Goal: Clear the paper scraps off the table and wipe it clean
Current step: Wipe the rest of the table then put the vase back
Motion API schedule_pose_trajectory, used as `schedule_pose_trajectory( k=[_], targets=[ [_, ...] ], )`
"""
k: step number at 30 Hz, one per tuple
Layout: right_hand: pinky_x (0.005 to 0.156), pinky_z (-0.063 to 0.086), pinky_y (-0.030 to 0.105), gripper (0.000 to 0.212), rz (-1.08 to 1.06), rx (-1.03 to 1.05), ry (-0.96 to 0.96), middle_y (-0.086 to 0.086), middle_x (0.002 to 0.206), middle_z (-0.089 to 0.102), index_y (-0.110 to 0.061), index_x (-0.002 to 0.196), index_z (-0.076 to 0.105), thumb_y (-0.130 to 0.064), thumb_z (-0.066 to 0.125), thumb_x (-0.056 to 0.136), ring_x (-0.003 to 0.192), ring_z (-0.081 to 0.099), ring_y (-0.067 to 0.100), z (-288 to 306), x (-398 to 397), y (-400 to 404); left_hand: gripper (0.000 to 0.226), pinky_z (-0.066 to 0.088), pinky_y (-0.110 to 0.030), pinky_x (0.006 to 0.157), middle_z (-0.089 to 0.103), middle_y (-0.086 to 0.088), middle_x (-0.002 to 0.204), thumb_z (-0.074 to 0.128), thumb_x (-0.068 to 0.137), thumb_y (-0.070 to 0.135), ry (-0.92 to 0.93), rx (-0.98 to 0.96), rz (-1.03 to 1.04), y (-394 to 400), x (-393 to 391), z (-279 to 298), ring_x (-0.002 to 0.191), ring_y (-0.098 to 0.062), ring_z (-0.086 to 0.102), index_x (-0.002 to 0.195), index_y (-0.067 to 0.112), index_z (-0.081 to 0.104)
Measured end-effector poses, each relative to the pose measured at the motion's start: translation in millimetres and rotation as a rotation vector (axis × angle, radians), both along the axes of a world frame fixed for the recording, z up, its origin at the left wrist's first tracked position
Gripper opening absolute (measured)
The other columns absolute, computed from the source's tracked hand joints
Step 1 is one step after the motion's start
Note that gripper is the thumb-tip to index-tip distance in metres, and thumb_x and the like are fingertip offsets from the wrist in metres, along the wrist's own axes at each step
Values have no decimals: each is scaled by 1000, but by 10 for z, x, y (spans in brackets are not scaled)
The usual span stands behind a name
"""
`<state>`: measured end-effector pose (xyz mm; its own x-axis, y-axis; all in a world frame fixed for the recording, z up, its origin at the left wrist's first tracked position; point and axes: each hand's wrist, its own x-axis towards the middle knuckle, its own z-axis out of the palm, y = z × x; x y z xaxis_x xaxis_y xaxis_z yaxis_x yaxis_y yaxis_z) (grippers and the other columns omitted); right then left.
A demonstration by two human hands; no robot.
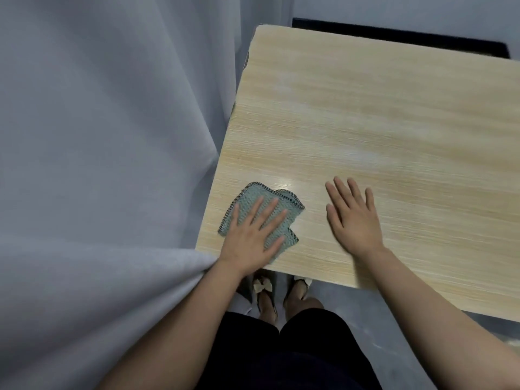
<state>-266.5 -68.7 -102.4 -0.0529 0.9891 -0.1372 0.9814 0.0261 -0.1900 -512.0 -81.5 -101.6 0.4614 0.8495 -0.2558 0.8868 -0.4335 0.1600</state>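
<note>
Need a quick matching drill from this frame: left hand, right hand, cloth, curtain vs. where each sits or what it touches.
Things:
1. left hand
2. right hand
3. cloth
4. curtain

Places or states:
A. flat on bare tabletop
B. hangs beside the table's left edge
C. pressed flat on the cloth
D. folded, near the table's near-left corner

Pairs: 1-C, 2-A, 3-D, 4-B

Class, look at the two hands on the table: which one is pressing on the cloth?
The left hand, fingers spread flat on the green cloth near the table's corner. The right hand rests on bare wood.
</note>
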Motion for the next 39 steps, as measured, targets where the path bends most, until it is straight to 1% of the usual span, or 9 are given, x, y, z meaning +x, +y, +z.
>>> schedule_pose_trajectory(
  k=[3, 6, 9, 16, 20, 25, 29, 35, 39],
  targets=[
    [117, -5, 39, 53, -11, -2, -16, -10, 156, 17, -30, 148, 23, -45, 14, 97, 145, 3, 12, -19, -6, -11, 62, -13, -46, 114, -22, 11, 153, -5, 86, 62, 31, 7, 187, 183, -216, -36, 142, -14, -20, 143, 39, -16],
    [117, -5, 39, 52, -13, 15, -10, -10, 155, 19, -29, 147, 24, -44, 16, 98, 145, 3, 12, -31, -1, -14, 63, -4, -42, 117, -13, 8, 156, -1, 88, 60, -20, 21, 372, 258, -418, -49, 144, -15, -11, 145, 35, -9],
    [117, -3, 40, 52, -20, 23, 2, -9, 154, 22, -28, 147, 27, -43, 18, 97, 145, 6, 13, -24, -7, -6, 63, 1, -43, 118, 0, 0, 158, 5, 91, 57, -67, 55, 432, 251, -358, -28, 145, -22, -4, 147, 28, 2],
    [117, 0, 41, 51, -6, 39, -23, -8, 154, 24, -27, 146, 30, -41, 22, 97, 145, 10, 14, -41, -4, -10, 58, -8, -46, 115, -15, 8, 155, 6, 93, 56, -56, 13, 168, 269, 380, -35, 143, -21, -17, 146, 35, -8],
    [117, 1, 42, 50, -5, 27, -17, -9, 154, 24, -27, 146, 29, -39, 23, 98, 145, 9, 14, -44, 8, -4, 60, -6, -42, 115, -17, 10, 155, 2, 92, 57, -33, 12, 89, 350, 267, -51, 143, -16, -18, 147, 36, -8],
    [117, 1, 42, 50, -16, 28, -9, -9, 154, 25, -28, 146, 30, -38, 24, 97, 145, 10, 15, -45, 4, -3, 64, -5, -38, 116, -4, 7, 157, 5, 90, 57, -53, 43, 372, 588, -208, -22, 145, -17, -6, 148, 30, 4],
    [117, 5, 44, 49, -16, 47, 7, -8, 153, 28, -27, 144, 34, -37, 26, 96, 144, 13, 17, -48, 7, 0, 61, -1, -44, 116, 2, 4, 157, 9, 92, 54, -40, 78, 418, 635, -66, -23, 146, -24, -1, 148, 29, 9],
    [116, 7, 44, 50, -4, 47, -3, -7, 151, 32, -26, 143, 35, -36, 29, 95, 143, 16, 16, -64, 19, 14, 60, -6, -45, 115, -5, 6, 157, 3, 93, 56, -48, 41, 27, 738, 690, -16, 145, -24, -7, 149, 34, 4],
    [116, 8, 46, 50, 3, 29, -2, -8, 152, 30, -26, 144, 34, -37, 29, 95, 144, 15, 16, -51, 19, 12, 57, -3, -42, 116, -5, 7, 157, 10, 93, 55, -60, 41, -6, 824, 767, -54, 145, -18, -7, 147, 36, 0]
  ],
)
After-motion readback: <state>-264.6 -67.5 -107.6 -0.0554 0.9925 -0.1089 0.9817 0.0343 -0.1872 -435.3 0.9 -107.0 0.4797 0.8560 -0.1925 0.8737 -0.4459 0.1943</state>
